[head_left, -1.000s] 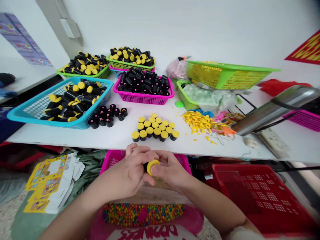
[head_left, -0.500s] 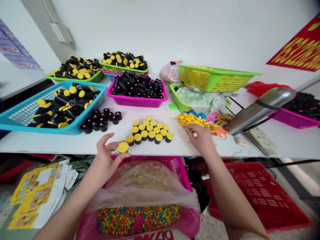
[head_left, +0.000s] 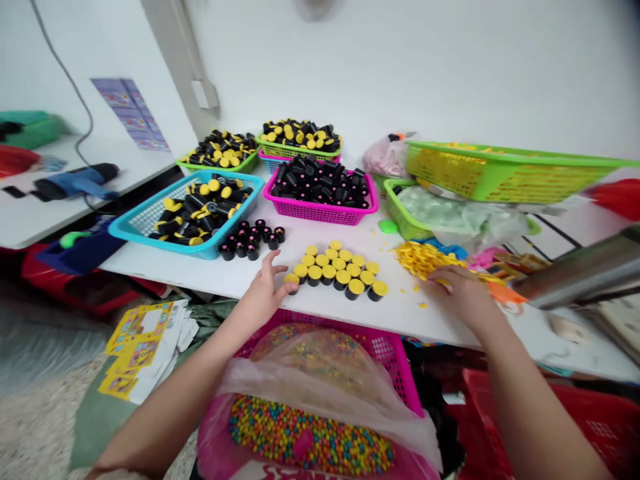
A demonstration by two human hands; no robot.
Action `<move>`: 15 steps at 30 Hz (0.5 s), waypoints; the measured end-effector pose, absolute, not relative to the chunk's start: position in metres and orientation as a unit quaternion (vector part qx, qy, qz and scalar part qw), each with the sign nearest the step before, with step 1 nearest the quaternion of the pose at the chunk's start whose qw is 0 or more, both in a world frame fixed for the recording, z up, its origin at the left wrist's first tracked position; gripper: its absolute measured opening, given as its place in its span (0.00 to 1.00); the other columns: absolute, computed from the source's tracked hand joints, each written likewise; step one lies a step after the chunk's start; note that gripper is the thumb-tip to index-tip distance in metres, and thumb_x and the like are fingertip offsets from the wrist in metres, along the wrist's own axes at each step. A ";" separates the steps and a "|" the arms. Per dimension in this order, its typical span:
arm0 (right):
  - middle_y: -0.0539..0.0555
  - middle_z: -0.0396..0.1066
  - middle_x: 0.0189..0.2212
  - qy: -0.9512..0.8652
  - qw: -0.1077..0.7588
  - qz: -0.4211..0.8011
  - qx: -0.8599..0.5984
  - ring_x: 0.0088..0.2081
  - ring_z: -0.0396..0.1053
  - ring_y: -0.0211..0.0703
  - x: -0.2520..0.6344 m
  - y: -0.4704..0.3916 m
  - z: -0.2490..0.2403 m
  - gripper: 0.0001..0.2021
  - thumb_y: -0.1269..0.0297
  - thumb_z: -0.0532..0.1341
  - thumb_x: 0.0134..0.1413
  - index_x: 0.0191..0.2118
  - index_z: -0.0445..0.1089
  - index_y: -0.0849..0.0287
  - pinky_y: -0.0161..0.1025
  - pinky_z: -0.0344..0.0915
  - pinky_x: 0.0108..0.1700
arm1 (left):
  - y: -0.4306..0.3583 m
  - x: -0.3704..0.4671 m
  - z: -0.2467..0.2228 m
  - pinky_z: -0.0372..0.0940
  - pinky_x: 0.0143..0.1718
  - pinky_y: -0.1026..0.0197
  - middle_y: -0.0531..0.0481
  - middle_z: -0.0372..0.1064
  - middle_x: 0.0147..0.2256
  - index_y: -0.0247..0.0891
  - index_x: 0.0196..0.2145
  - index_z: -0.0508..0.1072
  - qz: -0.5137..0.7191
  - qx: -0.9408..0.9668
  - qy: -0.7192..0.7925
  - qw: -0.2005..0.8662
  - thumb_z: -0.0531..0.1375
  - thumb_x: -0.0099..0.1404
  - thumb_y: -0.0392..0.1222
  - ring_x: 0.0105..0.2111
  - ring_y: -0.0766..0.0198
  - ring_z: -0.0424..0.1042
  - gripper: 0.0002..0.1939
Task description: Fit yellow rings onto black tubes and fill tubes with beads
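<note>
My left hand (head_left: 263, 288) is at the left end of a group of short black cylinders with yellow caps (head_left: 341, 265), standing upright on the white table. Its thumb and a finger close around the end yellow-capped cylinder (head_left: 292, 280), while the index finger is raised. My right hand (head_left: 463, 293) is at the near edge of a heap of small yellow plastic pieces (head_left: 423, 257), its fingers bent together. What lies between those fingertips is hidden. Black cylinders with pink dots (head_left: 253, 237) stand behind and left of the yellow-capped group.
Blue basket (head_left: 200, 249) and magenta basket (head_left: 320, 212) hold black cylinders. A green basket (head_left: 490, 177) sits above another at right, near a metal cylinder (head_left: 575, 270). Below the table edge, a clear bag of colourful beads (head_left: 310, 433) lies over a magenta basket (head_left: 400, 360).
The view has turned left, shifting everything rightward in the picture. My left hand has brought its yellow-capped cylinder against the end of the group. My right hand stays by the yellow heap.
</note>
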State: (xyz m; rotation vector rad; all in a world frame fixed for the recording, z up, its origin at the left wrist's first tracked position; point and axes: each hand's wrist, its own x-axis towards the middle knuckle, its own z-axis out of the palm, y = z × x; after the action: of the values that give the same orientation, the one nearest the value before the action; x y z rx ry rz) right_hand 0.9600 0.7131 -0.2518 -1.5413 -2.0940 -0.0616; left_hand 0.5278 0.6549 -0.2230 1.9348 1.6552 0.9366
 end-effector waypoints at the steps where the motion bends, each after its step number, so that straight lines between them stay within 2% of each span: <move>1: 0.61 0.74 0.37 -0.751 0.285 -0.008 -0.596 0.37 0.71 0.50 0.961 0.712 -0.250 0.11 0.60 0.58 0.51 0.33 0.74 0.60 0.46 0.67 0.43 | 0.656 0.520 -0.221 0.60 0.55 0.45 0.36 0.69 0.49 0.35 0.59 0.55 0.342 0.695 0.611 0.162 0.54 0.68 0.49 0.53 0.49 0.66 0.27; 3: 0.58 0.74 0.38 -0.679 0.313 0.043 -0.662 0.34 0.71 0.49 0.963 0.706 -0.246 0.12 0.57 0.59 0.48 0.36 0.73 0.58 0.46 0.67 0.40 | 0.657 0.502 -0.217 0.58 0.55 0.45 0.39 0.70 0.45 0.35 0.53 0.65 0.346 0.674 0.652 0.034 0.52 0.69 0.47 0.51 0.50 0.67 0.19; 6: 0.56 0.74 0.33 -0.573 0.382 0.156 -0.708 0.30 0.70 0.47 0.958 0.695 -0.237 0.13 0.55 0.59 0.45 0.37 0.70 0.56 0.45 0.66 0.35 | 0.661 0.477 -0.215 0.62 0.52 0.48 0.37 0.68 0.44 0.32 0.51 0.67 0.330 0.602 0.720 -0.104 0.55 0.66 0.45 0.47 0.48 0.68 0.19; 8: 0.56 0.72 0.32 -0.529 0.434 0.199 -0.701 0.29 0.70 0.46 0.951 0.689 -0.231 0.13 0.56 0.58 0.47 0.38 0.69 0.56 0.43 0.66 0.32 | 0.664 0.467 -0.216 0.65 0.45 0.49 0.34 0.67 0.45 0.32 0.55 0.65 0.284 0.559 0.769 -0.125 0.54 0.67 0.46 0.43 0.46 0.71 0.22; 11: 0.57 0.71 0.34 -0.511 0.478 0.234 -0.675 0.30 0.71 0.44 0.933 0.680 -0.223 0.13 0.53 0.59 0.50 0.40 0.69 0.54 0.43 0.67 0.33 | 0.667 0.460 -0.218 0.67 0.36 0.49 0.36 0.71 0.39 0.39 0.62 0.60 0.189 0.534 0.817 -0.108 0.50 0.70 0.47 0.35 0.45 0.74 0.25; 15: 0.59 0.71 0.37 -0.529 0.501 0.301 -0.616 0.33 0.71 0.43 0.908 0.668 -0.212 0.21 0.42 0.63 0.47 0.38 0.67 0.53 0.45 0.68 0.41 | 0.673 0.456 -0.217 0.67 0.34 0.48 0.38 0.74 0.33 0.42 0.63 0.57 0.137 0.526 0.836 -0.075 0.48 0.71 0.48 0.33 0.43 0.75 0.26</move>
State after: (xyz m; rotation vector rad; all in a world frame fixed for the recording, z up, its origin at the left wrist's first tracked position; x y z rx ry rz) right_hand 0.9078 0.6681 -0.2123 -1.4881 -1.2778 0.7285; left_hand 0.4556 0.6734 -0.2172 1.7370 2.7589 0.4506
